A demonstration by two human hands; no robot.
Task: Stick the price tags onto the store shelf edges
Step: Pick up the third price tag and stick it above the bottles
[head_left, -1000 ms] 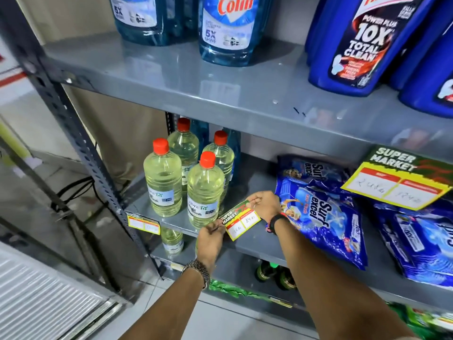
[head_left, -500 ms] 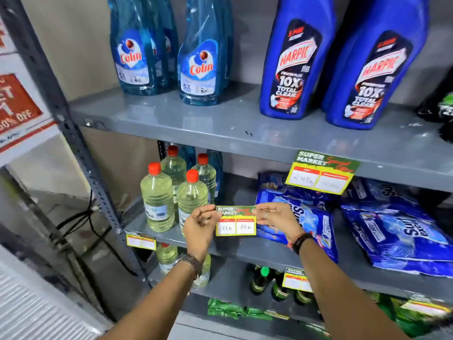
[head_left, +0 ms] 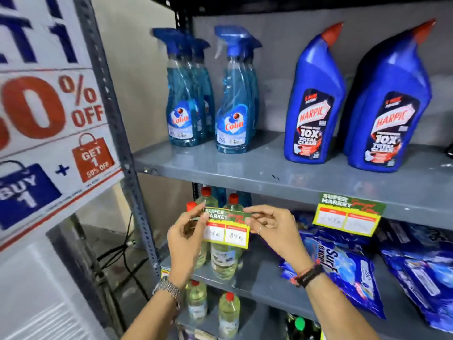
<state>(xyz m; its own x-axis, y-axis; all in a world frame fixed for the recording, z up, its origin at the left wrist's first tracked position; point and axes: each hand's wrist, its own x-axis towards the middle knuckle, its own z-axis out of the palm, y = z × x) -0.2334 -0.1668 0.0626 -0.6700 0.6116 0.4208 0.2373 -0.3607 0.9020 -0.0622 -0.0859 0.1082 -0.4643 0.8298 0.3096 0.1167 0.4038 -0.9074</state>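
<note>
Both hands raised in front of the grey metal shelving, holding one price tag [head_left: 226, 229] between them. Left hand [head_left: 187, 238]: thumb and fingers pinched on the tag's upper left corner; metal watch [head_left: 169, 289] on that wrist. Right hand [head_left: 270, 228]: fingertips pinched on the tag's upper right edge; ring on one finger, dark band [head_left: 310, 276] on the wrist.

Tag: green top strip reading "SUPER MARKET", yellow border, two white boxes with handwritten figures, roughly level, face toward the camera. It hangs in the air below the front edge of the upper shelf [head_left: 245, 185], in front of the red-capped bottles of pale liquid [head_left: 224, 261]. Whether it touches any shelf edge cannot be told.

A second tag [head_left: 348, 218] of the same design is already stuck on that upper shelf's edge, to the right.

On the upper shelf: blue Colin spray bottles [head_left: 232, 94] at left, blue Harpic bottles [head_left: 316, 99] at right. On the shelf below, right: blue Surf Excel packets [head_left: 343, 271]. Far left: a "50% OFF" poster [head_left: 49, 119], blurred.
</note>
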